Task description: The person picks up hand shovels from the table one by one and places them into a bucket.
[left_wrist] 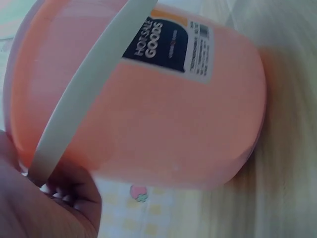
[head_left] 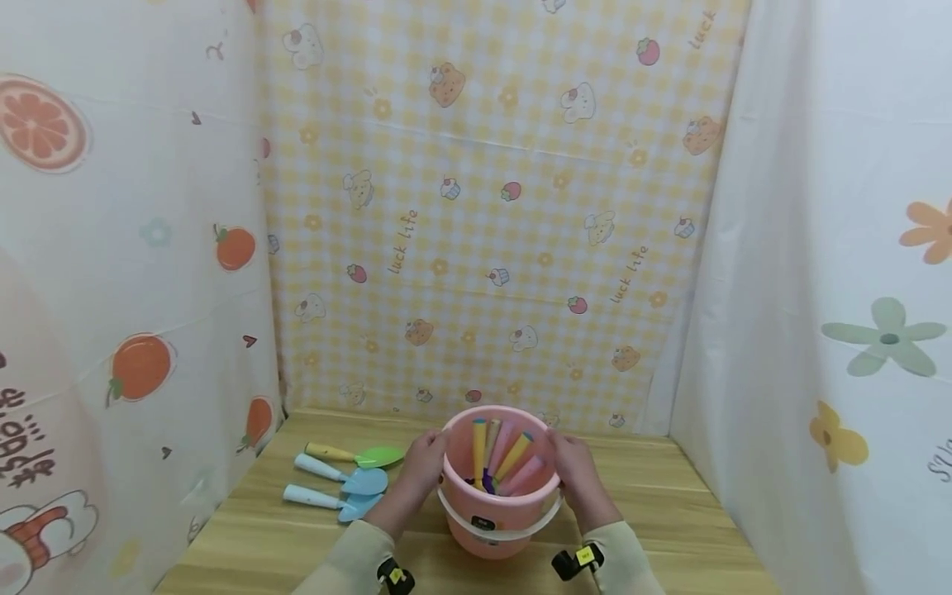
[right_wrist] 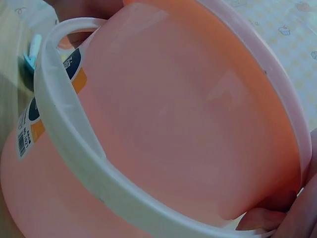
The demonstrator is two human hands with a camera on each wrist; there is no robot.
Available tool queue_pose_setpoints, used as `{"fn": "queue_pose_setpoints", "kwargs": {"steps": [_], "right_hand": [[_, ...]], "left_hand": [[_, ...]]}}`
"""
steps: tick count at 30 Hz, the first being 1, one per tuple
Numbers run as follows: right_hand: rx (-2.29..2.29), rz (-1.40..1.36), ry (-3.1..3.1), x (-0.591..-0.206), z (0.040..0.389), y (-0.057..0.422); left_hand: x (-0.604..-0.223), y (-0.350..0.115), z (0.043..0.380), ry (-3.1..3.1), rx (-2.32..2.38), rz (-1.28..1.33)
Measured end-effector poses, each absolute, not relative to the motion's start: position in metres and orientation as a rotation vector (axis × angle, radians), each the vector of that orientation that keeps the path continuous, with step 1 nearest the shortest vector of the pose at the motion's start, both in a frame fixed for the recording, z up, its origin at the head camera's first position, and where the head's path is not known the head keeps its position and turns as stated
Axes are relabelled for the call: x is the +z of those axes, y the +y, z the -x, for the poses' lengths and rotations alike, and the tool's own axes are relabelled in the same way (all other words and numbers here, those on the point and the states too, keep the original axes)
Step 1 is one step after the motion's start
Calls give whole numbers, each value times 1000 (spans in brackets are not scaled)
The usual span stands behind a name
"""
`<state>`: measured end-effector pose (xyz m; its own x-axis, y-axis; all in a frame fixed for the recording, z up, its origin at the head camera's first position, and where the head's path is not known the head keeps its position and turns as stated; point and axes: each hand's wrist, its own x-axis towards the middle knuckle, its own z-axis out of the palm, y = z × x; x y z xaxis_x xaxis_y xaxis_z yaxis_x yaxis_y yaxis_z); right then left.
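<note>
A pink bucket (head_left: 521, 508) is held between both hands over the front middle of the table. My left hand (head_left: 426, 463) grips its rim on the left side, and my right hand (head_left: 576, 467) grips the rim on the right. The white carrying handle (left_wrist: 89, 84) hangs down across the front, beside a dark label (left_wrist: 168, 47). Inside, several tool handles stick up, among them a yellow handle (head_left: 479, 450) and a pink handle (head_left: 503, 446); their lower ends are mostly hidden. The bucket's smooth wall (right_wrist: 158, 114) fills much of the right wrist view.
Left of the bucket, a green trowel with a yellow handle (head_left: 379, 456) and two light blue trowels (head_left: 364, 481) lie on the wooden table (head_left: 632, 512). Patterned cloth (head_left: 483, 240) hangs behind the table, and more cloth hangs along both sides.
</note>
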<state>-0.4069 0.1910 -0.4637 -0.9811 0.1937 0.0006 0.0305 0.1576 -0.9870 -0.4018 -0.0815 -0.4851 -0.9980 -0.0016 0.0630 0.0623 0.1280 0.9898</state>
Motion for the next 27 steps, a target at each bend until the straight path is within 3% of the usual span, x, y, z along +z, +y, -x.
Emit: {"fn": "queue_pose_setpoints", "kwargs": {"steps": [7, 17, 27], "right_hand": [[1947, 231, -2279, -462, 407, 188], [1916, 258, -2309, -462, 403, 192], [1919, 235, -2299, -467, 407, 189]], "left_hand": [[-477, -112, 407, -2417, -1843, 105], [-473, -207, 412, -2727, -1164, 207], [-498, -274, 414, -2973, -760, 406]]}}
